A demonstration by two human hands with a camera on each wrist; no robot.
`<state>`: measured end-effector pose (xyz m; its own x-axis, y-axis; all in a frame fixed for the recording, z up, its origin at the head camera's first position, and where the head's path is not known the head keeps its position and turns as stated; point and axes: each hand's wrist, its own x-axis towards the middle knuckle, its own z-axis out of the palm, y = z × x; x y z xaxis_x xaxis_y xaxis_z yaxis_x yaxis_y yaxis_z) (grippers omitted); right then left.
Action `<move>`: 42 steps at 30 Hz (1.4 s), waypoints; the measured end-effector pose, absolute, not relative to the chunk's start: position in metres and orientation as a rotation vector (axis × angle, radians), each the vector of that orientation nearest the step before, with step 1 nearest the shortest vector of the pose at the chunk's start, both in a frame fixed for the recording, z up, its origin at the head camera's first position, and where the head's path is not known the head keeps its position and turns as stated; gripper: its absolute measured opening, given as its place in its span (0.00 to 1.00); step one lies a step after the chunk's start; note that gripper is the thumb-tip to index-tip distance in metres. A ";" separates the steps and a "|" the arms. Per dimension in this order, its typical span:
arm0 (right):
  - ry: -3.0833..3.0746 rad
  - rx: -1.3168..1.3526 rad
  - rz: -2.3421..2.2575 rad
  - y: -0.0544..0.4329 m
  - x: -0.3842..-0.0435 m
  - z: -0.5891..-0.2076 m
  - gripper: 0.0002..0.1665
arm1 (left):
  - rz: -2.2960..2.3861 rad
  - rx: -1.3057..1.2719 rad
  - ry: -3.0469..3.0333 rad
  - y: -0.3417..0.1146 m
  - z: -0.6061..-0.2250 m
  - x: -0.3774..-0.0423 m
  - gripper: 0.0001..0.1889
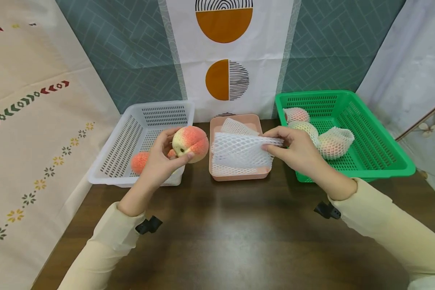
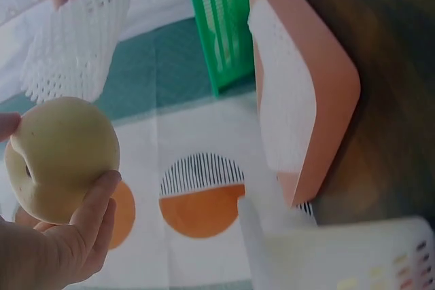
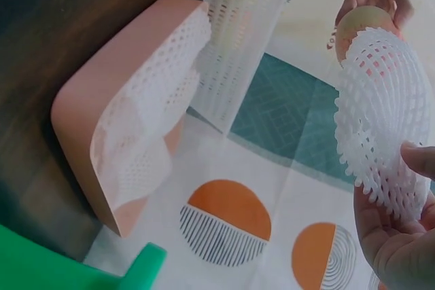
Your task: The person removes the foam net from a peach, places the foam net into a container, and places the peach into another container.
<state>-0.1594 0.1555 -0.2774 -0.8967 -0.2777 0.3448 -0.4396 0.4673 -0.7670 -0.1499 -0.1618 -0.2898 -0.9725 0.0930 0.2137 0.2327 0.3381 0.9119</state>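
My left hand (image 1: 155, 160) grips a red and yellow peach (image 1: 191, 143) between thumb and fingers, raised near the white basket. In the left wrist view the pale underside of the peach (image 2: 64, 157) shows. My right hand (image 1: 298, 150) pinches one end of a white foam net sleeve (image 1: 239, 150), which stretches out flat toward the peach. The sleeve (image 3: 380, 113) hangs above the pink tray (image 1: 235, 177), and a gap separates it from the peach in the head view. More foam net sleeves (image 1: 235, 127) lie in that tray.
At the left stands a white basket (image 1: 110, 145) with reddish fruit (image 1: 139, 162) in it. The green basket (image 1: 380, 139) on the right holds several fruits in foam nets (image 1: 335, 143). Patterned cloth (image 1: 228, 48) hangs behind; dark wooden table (image 1: 232, 229) lies in front.
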 end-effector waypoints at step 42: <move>-2.699 0.365 1.267 0.108 -0.283 -0.310 0.13 | -1.207 0.280 -2.642 -0.279 -0.319 -0.230 0.40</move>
<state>-0.2831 0.1082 -0.3103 -0.9611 -0.1594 0.2254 -0.2752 0.6162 -0.7379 -0.2304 -0.2786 -0.3188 -0.9569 -0.2634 0.1220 -0.0803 0.6441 0.7608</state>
